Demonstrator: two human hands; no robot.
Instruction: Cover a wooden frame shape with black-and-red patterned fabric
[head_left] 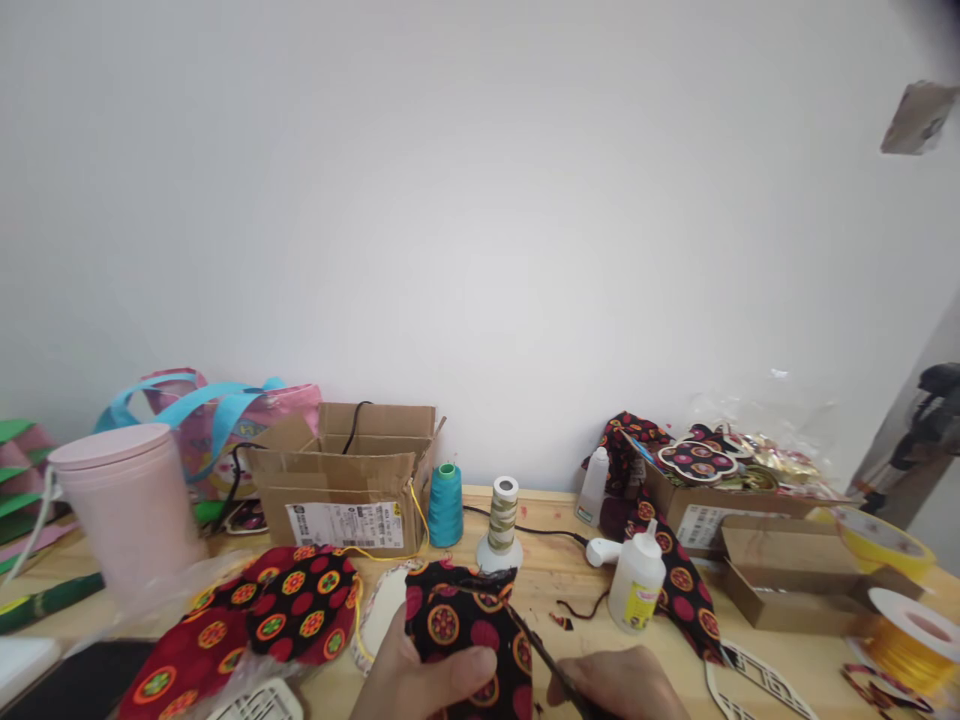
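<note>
My left hand (pixel 431 675) is closed on a piece of black fabric (pixel 469 632) printed with dark red dots and round flower motifs, the thumb lying across its front. Dark scissors (pixel 546 655) are gripped in my right hand (pixel 619 685), the blades pointing up and left along the fabric's right edge. Their handles are mostly covered by my fingers. A ragged dark strip runs across the fabric's top. Behind my left hand lies a round white piece with a braided rim (pixel 386 610). A white glue bottle (pixel 636 582) stands beyond my right hand.
Patterned fabric pieces (pixel 300 605) lie at left, near a pink lidded bin (pixel 127 505) and an open cardboard box (pixel 345 480). A teal thread cone (pixel 447 508) and another spool (pixel 503 520) stand behind. At right are a small brown box (pixel 791 590) and yellow cord spool (pixel 911 640).
</note>
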